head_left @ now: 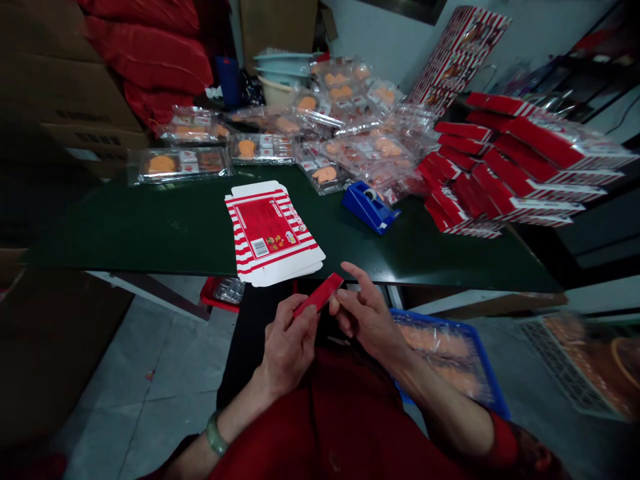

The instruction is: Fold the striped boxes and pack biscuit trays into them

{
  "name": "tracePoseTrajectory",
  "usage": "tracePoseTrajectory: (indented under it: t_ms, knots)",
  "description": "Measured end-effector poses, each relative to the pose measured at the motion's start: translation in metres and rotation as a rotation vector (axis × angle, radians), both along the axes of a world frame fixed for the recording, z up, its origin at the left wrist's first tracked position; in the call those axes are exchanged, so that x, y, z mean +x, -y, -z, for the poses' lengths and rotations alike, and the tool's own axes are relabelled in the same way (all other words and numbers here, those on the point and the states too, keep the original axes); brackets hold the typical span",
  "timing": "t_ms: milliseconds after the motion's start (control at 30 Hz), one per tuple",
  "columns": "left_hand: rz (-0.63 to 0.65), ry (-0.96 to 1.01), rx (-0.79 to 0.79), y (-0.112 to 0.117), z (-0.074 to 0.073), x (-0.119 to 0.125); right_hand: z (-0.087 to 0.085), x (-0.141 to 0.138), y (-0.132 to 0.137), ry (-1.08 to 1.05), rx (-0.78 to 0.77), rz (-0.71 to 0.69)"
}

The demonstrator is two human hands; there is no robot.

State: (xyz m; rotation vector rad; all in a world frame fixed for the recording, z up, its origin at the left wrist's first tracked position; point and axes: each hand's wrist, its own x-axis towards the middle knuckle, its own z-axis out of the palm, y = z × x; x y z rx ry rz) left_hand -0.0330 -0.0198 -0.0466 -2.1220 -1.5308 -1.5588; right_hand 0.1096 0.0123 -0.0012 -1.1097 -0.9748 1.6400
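Observation:
Above my lap, my left hand (293, 340) grips a narrow red cardboard carton (320, 295), seen nearly edge-on. My right hand (363, 310) is at the carton's far end, with the index finger stretched out and the thumb and other fingers bent in against that end. Just beyond, near the table's front edge, lies a stack of flat red-and-white striped cartons (270, 230) with a printed red panel and a barcode. A blue tape dispenser (369, 208) stands to the right of that stack.
Clear packs with orange pieces (345, 147) are heaped along the back of the dark green table (150, 230). Red-sided boxes (500, 167) are piled at the right, before a tall striped stack (455, 57). Below the table sits a blue crate (480, 353) of orange packs.

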Motion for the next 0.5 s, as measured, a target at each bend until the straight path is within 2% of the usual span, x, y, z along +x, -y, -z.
tracePoseTrajectory:
  t_ms: [267, 400, 500]
  knots:
    - [0.025, -0.003, -0.01, 0.002, 0.008, 0.0, 0.003, -0.006, -0.007, 0.193, -0.157, -0.028]
    - [0.06, 0.019, 0.032, 0.004, 0.009, 0.001, 0.006, -0.009, -0.006, 0.268, -0.159, -0.026]
    - [0.049, 0.052, 0.036, 0.005, 0.005, 0.001, 0.015, -0.014, -0.002, 0.307, -0.106, 0.016]
